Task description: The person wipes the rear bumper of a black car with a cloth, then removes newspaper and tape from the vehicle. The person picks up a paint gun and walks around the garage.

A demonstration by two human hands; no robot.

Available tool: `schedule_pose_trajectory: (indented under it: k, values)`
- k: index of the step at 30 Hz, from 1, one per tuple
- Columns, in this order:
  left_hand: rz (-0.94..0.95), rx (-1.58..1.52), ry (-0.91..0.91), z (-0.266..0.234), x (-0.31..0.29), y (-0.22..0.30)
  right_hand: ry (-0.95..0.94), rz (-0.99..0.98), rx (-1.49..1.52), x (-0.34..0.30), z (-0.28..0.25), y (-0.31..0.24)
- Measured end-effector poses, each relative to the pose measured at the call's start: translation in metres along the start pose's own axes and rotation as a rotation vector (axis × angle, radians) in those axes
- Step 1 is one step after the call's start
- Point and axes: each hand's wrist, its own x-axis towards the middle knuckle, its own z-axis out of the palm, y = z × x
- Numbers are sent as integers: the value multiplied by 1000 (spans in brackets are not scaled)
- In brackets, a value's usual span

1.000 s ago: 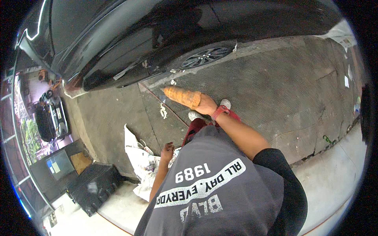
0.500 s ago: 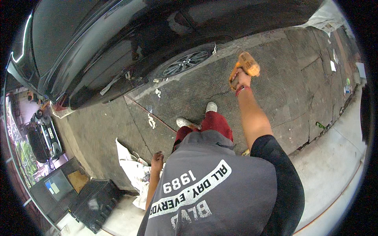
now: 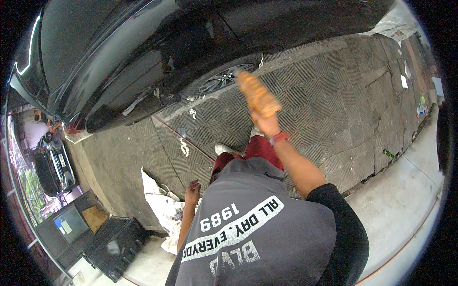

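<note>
One black car (image 3: 138, 62) is parked ahead of the fingers of both the right hand (image 3: 265, 123) and the left hand (image 3: 192, 193). A black storage case (image 3: 112, 248) is set behind and left of the left fingers; a crumpled white plastic sheet (image 3: 160, 202) is spread just beside them. A spoked alloy wheel (image 3: 220, 82) is seen beyond the right fingers, toward their left. An orange handheld power tool (image 3: 257, 93), too blurred for its exact kind to be told, is clamped in the right fingers, its narrow nose toward that wheel. Nothing appears to be held in the left hand; whether its fingers are apart or together cannot be told. A curled white scrap (image 3: 184, 147) is seen ahead of them. The car's paint could be scratched by a careless one-handed swing, and footing could be lost if the scrap were stepped on.
</note>
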Motion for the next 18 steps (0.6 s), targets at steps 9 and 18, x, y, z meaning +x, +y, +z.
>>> schedule_pose_trajectory:
  k: [9,18]
  values:
    - [22,2,19,2,22,0,-322,-447,-122,-3,29,-124]
    - [-1,188,-3,2,8,10,191,-32,-184,-12,-12,-100]
